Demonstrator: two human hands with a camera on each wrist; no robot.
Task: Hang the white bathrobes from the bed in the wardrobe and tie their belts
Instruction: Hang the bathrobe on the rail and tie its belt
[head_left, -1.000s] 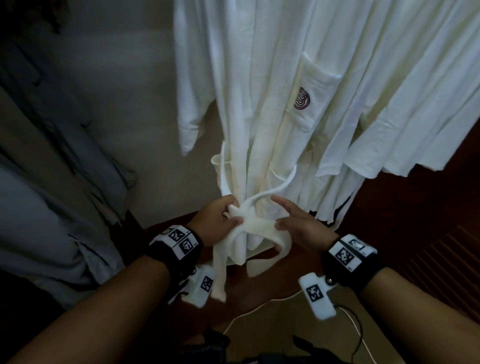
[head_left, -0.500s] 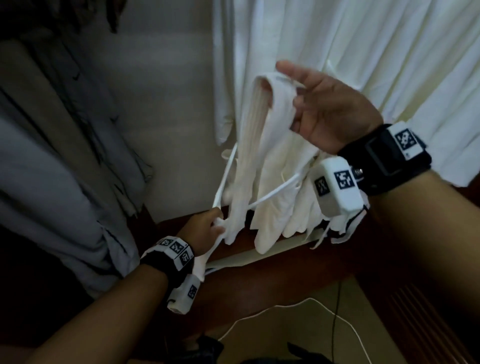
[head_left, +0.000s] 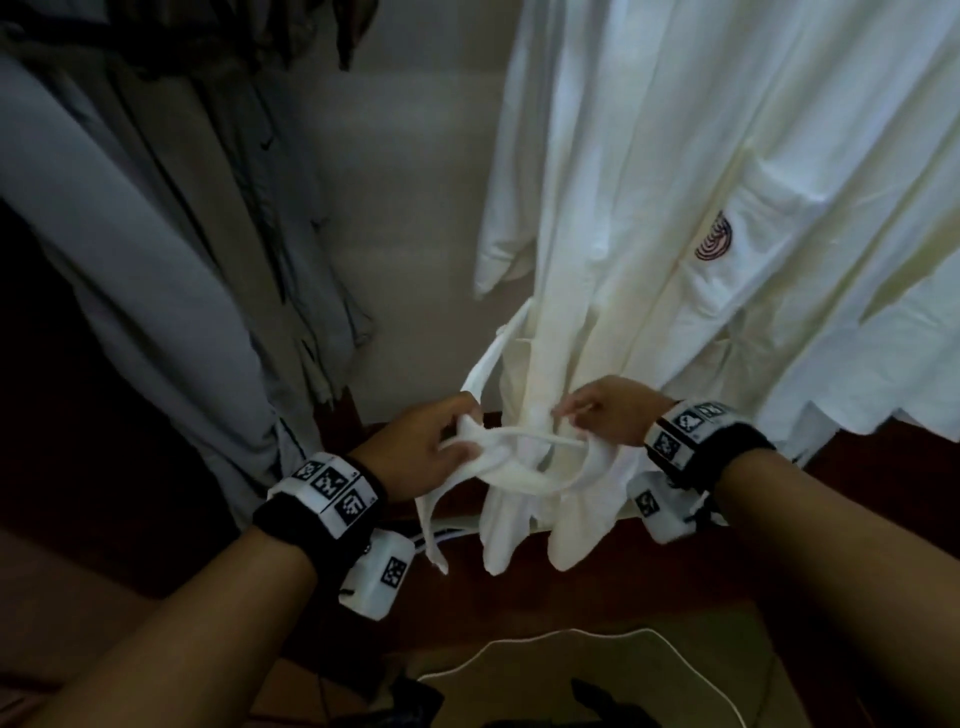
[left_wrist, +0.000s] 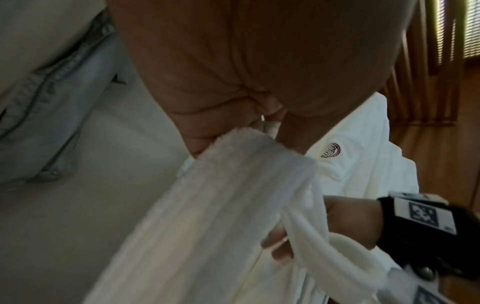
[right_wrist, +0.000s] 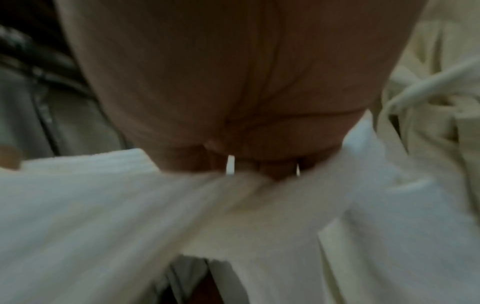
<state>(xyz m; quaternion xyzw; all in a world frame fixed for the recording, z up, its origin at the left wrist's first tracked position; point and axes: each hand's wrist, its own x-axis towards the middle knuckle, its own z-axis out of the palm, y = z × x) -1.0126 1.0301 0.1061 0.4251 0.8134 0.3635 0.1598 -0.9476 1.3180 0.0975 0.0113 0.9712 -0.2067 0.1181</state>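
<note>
Robes are up: white bathrobes (head_left: 675, 182) hang in the wardrobe, right of the grey garments (head_left: 171, 249). Hanging looks done as far as the views show; bed not in view, so can't confirm none remain.

Belt work mid-way. Left hand (head_left: 415, 449) clenched on one end of the belt (head_left: 519, 467), just left of the front robe's waist. Right hand (head_left: 608, 415) pinches the other strand against the robe, fingers curled round it. The belt forms a loose loop around the gathered fabric, not cinched. One tail hangs below the left hand.

Left to do, my read: pull through, tighten. Belts on the robes behind it aren't visible, can't tell.
</note>
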